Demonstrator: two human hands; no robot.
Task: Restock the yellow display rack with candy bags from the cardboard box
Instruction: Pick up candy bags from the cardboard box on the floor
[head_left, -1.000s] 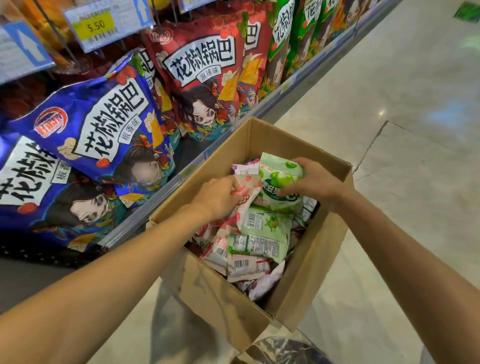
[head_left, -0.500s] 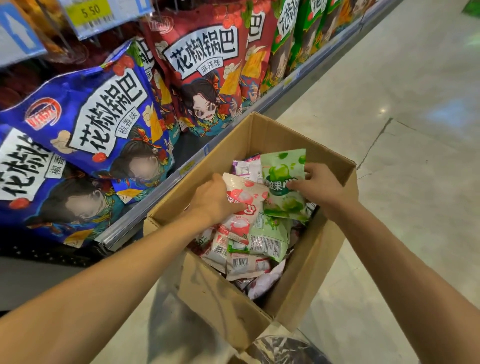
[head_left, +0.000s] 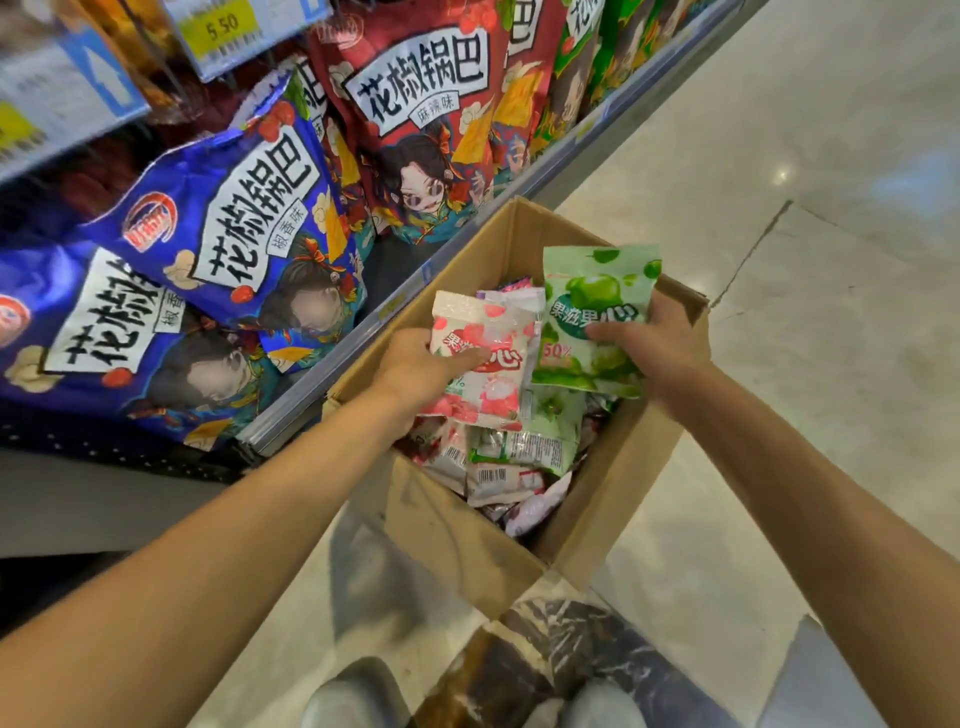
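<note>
Shop floor, snack shelf at left. Box beside shelf, holding candy bags. Left grip: curled round pink bag. Right grip: pinching green bag, both above box.

Glossy plastic candy bags, matt cardboard box, polished floor.

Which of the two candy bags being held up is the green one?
The green apple bag in the right hand. The left hand grips a pink-and-white bag instead.
</note>
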